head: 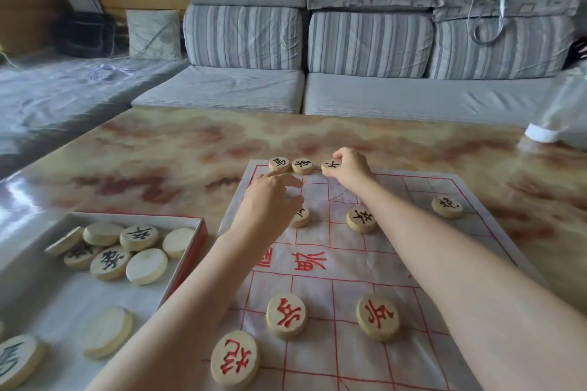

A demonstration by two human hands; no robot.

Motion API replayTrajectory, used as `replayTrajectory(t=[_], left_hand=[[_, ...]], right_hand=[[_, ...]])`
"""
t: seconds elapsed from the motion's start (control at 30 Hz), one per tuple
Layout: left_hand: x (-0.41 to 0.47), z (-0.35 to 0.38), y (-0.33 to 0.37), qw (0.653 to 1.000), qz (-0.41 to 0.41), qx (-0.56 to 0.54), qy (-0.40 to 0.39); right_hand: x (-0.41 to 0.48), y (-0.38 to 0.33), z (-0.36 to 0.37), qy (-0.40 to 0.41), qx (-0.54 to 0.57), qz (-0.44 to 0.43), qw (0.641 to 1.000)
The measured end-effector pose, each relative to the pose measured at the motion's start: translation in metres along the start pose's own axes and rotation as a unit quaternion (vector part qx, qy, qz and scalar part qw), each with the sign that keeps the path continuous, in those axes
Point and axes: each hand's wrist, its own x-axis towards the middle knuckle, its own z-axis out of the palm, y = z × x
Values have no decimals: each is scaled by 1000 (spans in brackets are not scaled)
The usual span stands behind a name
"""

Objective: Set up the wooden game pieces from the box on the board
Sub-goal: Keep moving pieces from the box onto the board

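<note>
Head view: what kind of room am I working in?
Probably a home living room: a striped cushioned sofa sits behind a marble-patterned table, and a game board lies on the table.

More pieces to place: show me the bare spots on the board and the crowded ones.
Bare: far row of the board right of the right hand; the river band between the black-lettered piece and red-lettered pieces. Crowded: the far left corner, where the left hand and far-row pieces meet.

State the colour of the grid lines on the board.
Red, on a whitish board; best seen in the head view.
</note>
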Motion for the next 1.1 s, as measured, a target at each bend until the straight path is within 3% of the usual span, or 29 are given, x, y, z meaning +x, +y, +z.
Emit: replayTrajectory(t=[0.4,0.57,0.87,1.1], left_hand=[[-13,-18,-23,1000,7,11,6],[-27,-39,-36,1000,-10,2,15],[-84,-89,-91,995,-94,11,28],[-116,-106,-115,990,-136,26,19]], right_hand=[[-13,-13,5,40,-130,-21,990],[-46,-33,-8,60,-72,-73,993],[-143,-102,7,-114,24,-205,972],[-180,-149,33,-140,-20,-261,955]])
